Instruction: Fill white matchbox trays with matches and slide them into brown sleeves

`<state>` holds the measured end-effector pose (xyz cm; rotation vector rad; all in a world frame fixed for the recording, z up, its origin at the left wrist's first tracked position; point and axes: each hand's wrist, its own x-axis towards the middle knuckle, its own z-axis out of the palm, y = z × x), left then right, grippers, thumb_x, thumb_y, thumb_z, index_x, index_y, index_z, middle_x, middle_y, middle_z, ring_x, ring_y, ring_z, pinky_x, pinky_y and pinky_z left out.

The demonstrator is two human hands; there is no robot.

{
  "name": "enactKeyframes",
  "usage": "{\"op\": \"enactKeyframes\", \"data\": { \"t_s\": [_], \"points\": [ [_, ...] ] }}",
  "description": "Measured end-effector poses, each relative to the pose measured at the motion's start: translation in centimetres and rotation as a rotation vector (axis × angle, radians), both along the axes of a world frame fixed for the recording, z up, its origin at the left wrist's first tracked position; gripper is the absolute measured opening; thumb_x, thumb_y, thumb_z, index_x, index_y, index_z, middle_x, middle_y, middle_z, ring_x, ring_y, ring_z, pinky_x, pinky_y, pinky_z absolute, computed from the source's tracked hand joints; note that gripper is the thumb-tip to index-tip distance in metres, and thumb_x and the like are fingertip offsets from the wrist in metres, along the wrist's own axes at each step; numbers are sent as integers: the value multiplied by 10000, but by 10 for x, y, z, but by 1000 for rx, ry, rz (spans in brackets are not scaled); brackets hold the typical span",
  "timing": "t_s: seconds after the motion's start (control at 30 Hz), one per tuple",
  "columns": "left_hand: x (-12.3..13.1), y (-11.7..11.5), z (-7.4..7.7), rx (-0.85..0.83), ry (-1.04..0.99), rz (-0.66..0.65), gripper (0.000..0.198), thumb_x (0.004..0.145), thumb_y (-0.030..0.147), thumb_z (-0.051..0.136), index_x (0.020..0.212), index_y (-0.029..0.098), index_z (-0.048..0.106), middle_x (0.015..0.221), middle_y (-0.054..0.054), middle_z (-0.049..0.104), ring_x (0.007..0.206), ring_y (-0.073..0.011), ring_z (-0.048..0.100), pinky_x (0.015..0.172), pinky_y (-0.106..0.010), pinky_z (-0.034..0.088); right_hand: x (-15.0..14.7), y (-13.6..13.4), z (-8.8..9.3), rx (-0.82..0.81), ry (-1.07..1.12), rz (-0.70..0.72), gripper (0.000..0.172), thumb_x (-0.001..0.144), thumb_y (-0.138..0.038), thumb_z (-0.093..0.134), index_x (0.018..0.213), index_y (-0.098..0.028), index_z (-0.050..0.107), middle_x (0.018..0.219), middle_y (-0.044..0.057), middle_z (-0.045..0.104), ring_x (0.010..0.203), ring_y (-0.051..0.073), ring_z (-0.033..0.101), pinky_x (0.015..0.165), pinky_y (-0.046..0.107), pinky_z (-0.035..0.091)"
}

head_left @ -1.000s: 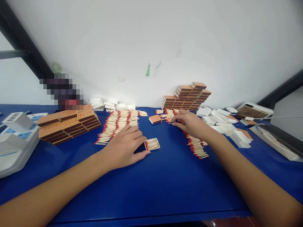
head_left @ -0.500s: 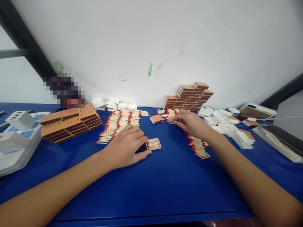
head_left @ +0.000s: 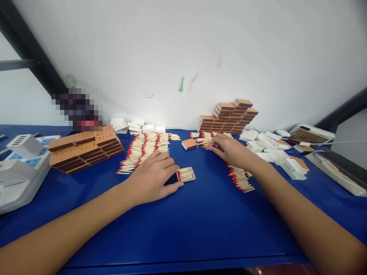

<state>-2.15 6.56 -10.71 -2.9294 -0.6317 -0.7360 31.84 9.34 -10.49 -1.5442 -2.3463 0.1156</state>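
Observation:
My left hand (head_left: 156, 176) rests on the blue table, thumb and fingers closed around the left end of a small white matchbox tray (head_left: 194, 175). Red-headed matches (head_left: 186, 175) lie inside that tray. Over the right-hand spread of matches (head_left: 240, 179), my right hand (head_left: 226, 148) has its thumb and fingertips pinched together; what they hold, if anything, is hidden. Just left of those fingertips is an orange matchbox (head_left: 189, 144), with a few loose matches at its right end. A wider spread of matches (head_left: 147, 147) lies beyond my left hand.
Matchboxes are stacked at the left (head_left: 86, 149) and against the wall (head_left: 226, 118). White trays lie in a pile (head_left: 269, 147) at the right and in a row (head_left: 143, 127) at the back. A power strip (head_left: 31, 172) with plugs sits far left, a black-topped object (head_left: 341, 168) far right.
Hardly anything differs. My right hand stays over the matches with a very slight shift of its fingers, and my left hand keeps its place at the tray.

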Motion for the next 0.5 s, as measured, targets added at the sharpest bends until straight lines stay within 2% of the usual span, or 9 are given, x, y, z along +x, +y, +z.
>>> {"op": "enactKeyframes", "data": {
  "t_s": [0.33,0.5],
  "points": [
    [0,0,1,0,1,-7,319,1045,445,642,1097,154,763,946,-91,741,944,-251,661,894,-413,531,-2,-3,0,-26,13,10,175,1024,-336,536,947,-215,637,1015,112,667,888,249,601,772,367,451],
    [0,0,1,-14,-1,-8,301,1034,442,657,1102,170,767,945,-88,740,943,-252,664,890,-413,531,3,2,-6,17,20,11,215,1028,-360,536,921,-218,657,938,102,662,875,259,596,768,373,443]
  ]
}}
